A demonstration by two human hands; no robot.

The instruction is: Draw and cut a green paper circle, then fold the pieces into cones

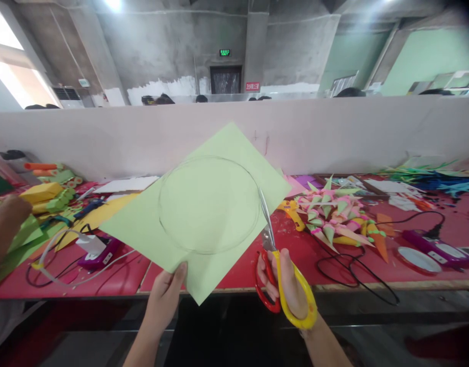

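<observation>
The green sheet (209,204), held above the tabletop (238,275), has its round outline (213,157) drawn; no cut along it shows. Left hand (167,290) pinches the sheet's near edge; right hand (291,290) grips scissors (271,239) at its right edge.

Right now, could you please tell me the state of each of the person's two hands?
Left hand: closed, pinching the green paper near its lowest corner.
Right hand: closed, holding the scissors.

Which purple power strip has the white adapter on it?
The power strip left of the left hand; the other, at far right, has a black plug instead.
</observation>
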